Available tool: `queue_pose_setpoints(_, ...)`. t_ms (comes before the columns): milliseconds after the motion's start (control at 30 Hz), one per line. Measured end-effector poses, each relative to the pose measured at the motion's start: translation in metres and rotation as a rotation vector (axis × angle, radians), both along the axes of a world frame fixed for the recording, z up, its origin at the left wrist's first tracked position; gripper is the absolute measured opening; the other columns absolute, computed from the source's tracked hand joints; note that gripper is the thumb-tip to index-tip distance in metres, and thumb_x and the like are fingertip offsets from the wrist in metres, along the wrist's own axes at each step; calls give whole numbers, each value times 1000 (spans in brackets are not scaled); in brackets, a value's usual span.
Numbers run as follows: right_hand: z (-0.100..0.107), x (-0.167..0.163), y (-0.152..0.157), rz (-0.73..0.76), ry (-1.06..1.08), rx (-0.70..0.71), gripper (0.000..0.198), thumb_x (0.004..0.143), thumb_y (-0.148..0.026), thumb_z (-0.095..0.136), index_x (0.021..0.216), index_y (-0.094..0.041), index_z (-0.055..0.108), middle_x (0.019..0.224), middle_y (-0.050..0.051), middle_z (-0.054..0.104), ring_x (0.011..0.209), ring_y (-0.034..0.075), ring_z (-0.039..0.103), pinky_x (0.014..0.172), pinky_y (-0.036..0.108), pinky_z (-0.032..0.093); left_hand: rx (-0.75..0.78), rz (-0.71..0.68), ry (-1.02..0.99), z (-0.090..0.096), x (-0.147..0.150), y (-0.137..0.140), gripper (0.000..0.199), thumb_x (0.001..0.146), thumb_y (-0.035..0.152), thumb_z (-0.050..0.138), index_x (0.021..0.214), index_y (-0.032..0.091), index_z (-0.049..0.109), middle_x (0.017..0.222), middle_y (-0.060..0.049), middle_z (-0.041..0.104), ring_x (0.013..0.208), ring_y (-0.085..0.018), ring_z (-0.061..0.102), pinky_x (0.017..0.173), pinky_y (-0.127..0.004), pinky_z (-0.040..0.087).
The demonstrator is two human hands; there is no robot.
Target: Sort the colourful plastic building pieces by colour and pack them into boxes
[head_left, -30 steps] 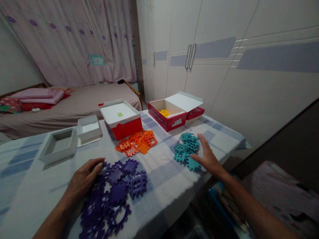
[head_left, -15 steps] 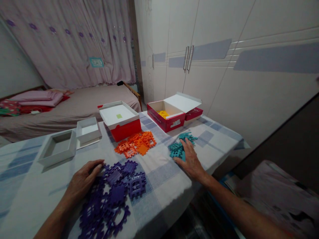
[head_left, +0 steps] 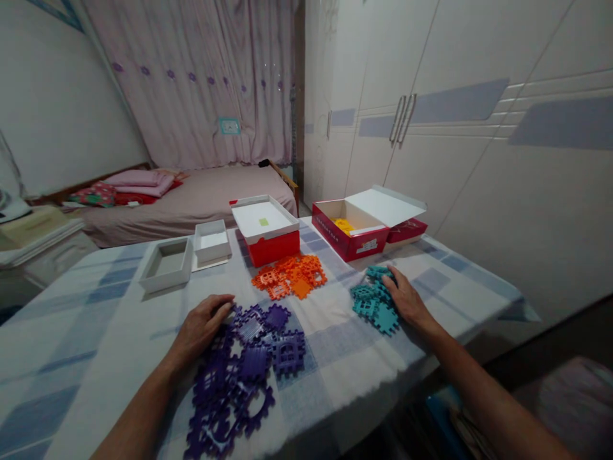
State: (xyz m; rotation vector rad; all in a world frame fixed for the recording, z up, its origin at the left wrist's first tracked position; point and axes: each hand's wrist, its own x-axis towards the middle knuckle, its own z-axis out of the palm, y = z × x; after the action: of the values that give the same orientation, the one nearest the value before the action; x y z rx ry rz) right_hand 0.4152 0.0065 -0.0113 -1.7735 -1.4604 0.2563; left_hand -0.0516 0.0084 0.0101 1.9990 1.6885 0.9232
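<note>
My left hand (head_left: 204, 324) rests on the tablecloth at the upper left edge of a pile of purple interlocking plastic building pieces (head_left: 253, 361). Its fingers lie loosely extended, and nothing shows in them. Against the right side of a smaller heap of teal interlocking pieces (head_left: 378, 300) is my right hand (head_left: 407, 300), its fingertips touching the heap with thumb and fingers apart. The palm side of this hand is hidden. Between and beyond the two heaps lies a pile of orange interlocking pieces (head_left: 290, 276).
Behind the orange pile stands a red box (head_left: 272, 248) with a white lid. An opened dark red box (head_left: 354, 243) holds yellow pieces (head_left: 343, 225). Two shallow white trays (head_left: 167, 265) sit at the left on the checked tablecloth (head_left: 119, 358). A bed and wardrobe are beyond.
My right hand has moved from over the teal pieces to their right side, and the teal strips are drawn closer into the heap. My view has turned left; my left hand stays by the purple pile.
</note>
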Motion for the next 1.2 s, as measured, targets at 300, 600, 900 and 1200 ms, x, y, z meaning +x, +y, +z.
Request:
queue_pose_setpoints(300,60,-80,28,435,-345,140,68,82,-54,56,140,-19,43,148,15,39,138,29,34,111,50,32,4,-4,-23,0,1,-1,45,80,54,48,99,20,70,103,-8,72,99,-25,65,93,-40,49)
queue_pose_setpoints(600,95,-182,124,512,-375,187,54,88,-33,54,137,-13,44,144,17,43,132,26,41,107,43,36,22,-11,-52,-1,2,-2,38,84,46,48,100,19,69,103,-9,71,100,-23,64,93,-38,49)
queue_pose_setpoints(900,108,-223,150,592,-822,171,25,88,-18,53,112,-18,61,111,9,66,107,23,57,90,36,37,30,-18,-49,-5,1,-1,34,86,42,47,100,19,69,102,-8,70,100,-23,64,93,-39,48)
queue_pose_setpoints(1200,120,-235,121,735,-969,469,18,96,-20,42,99,-18,60,99,6,64,90,19,55,82,35,32,121,83,-369,-2,4,-1,43,85,52,49,104,19,70,109,-10,69,109,-26,60,100,-43,42)
